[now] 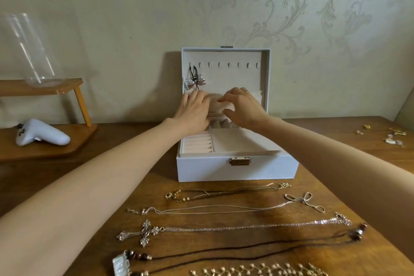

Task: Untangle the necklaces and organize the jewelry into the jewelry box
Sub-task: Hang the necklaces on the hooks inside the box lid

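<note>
The white jewelry box (235, 169) stands open against the wall, its beige tray compartments showing. A black cord necklace with a silver bow pendant (195, 79) hangs from the leftmost hook in the lid. My left hand (195, 107) lies with straight fingers on the beige lid pocket (216, 104). My right hand (243, 105) pinches that pocket's edge between curled fingers and thumb. Several untangled necklaces lie in rows in front of the box: a sun-charm one (224, 191), a thin bow chain (224, 208), a cross chain (144, 232), a beaded black cord (224, 251), a gold leaf chain (257, 270).
Small earrings (394, 138) are scattered at the table's far right. At the left, a wooden shelf (44, 87) carries a clear glass vase (29, 51), and a white game controller (38, 135) lies on its lower board. The wall is directly behind the box.
</note>
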The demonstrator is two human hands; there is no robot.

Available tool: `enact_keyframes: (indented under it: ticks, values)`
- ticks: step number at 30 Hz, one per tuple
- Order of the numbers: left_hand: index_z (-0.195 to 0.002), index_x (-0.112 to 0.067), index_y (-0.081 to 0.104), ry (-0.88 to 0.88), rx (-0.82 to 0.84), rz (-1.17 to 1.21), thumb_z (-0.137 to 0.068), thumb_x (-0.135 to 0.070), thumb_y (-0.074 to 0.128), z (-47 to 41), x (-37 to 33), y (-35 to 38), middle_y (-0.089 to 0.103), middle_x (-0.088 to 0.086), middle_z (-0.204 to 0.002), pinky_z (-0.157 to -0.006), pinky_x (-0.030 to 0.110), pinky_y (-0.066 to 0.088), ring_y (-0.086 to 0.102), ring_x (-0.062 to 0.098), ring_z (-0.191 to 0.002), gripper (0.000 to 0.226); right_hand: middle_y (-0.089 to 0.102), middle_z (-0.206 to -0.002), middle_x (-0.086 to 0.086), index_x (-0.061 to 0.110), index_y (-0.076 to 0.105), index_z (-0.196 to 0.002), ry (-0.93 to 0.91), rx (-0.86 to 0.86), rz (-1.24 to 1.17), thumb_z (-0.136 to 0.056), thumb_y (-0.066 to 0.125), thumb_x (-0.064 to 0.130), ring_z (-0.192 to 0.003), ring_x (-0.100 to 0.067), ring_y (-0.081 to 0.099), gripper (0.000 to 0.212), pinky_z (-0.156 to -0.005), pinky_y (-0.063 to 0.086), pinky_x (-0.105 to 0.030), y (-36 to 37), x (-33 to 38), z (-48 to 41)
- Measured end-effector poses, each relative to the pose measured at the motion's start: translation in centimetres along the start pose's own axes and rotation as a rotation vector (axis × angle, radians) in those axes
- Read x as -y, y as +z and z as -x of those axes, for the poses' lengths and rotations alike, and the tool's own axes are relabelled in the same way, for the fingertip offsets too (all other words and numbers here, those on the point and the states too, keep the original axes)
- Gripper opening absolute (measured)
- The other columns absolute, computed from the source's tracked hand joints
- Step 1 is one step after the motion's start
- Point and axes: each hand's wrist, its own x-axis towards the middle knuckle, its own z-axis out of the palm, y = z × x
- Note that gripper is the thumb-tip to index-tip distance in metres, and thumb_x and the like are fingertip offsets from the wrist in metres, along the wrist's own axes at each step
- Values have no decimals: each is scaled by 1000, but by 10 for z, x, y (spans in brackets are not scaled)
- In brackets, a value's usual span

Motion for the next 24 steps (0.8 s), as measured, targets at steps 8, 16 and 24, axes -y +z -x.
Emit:
enact_keyframes:
  ticks: [8, 16, 24]
  values:
    - [-138, -14, 40, -79, -52, 324, -94, -30, 49, 78, -28, -22, 36, 1, -144, -105, 35, 19, 27, 18, -135, 48, 58, -130, -2, 23, 63, -121, -88, 67, -38, -94, 55, 31, -119, -23, 49, 30, -96, 39, -33, -30, 35, 74]
    - [-128, -14, 50, -55, -63, 486, -92, -26, 55, 165, -61, -58, 44, 0, -135, -104, 28, 24, 35, 15, -129, 38, 67, -111, -5, 16, 71, -106, -118, -12, -189, -85, 68, 23, -105, -24, 55, 22, -91, 42, -35, -53, 67, 172]
    - [-84, -27, 59, 154, 195, 657, -78, -41, 71, 249, -104, -81, 57, -15, -92, -83, 19, 37, 47, 0, -90, 19, 60, -82, 10, 24, 72, -85, -238, 264, -380, -78, 73, 33, -79, -5, 52, 11, -79, 38, -19, -70, 89, 268]
